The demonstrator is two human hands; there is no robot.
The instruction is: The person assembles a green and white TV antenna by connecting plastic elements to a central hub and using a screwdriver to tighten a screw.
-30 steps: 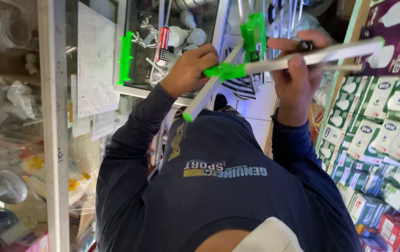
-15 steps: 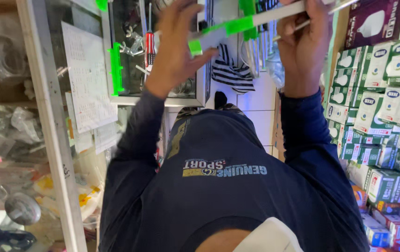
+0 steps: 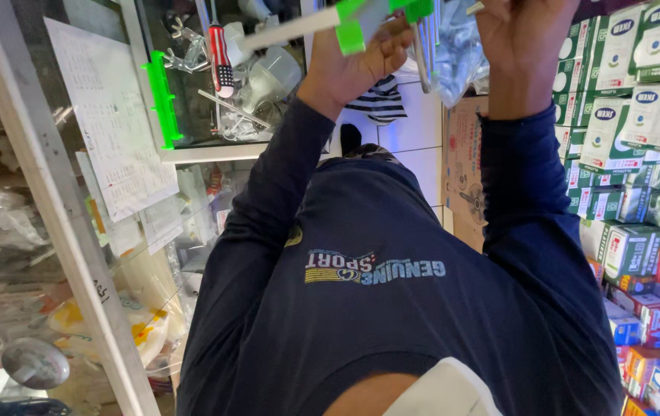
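Gripping a white rod with green plastic clips [image 3: 349, 27] above the glass cabinet [image 3: 214, 100], the left hand [image 3: 361, 62] is clamped tight, while the right hand [image 3: 526, 35], raised beside the stacked boxes [image 3: 638, 115], seemingly grasps its cropped far end, the rack held aloft, not yet set anywhere

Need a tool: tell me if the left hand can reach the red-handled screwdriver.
Probably not: the left hand grips a white bar with green clips, and the screwdriver seems behind cabinet glass.

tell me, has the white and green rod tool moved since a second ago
Yes. The white and green rod tool has gone up toward the frame's top, though the camera shifted too; the left hand grips it.
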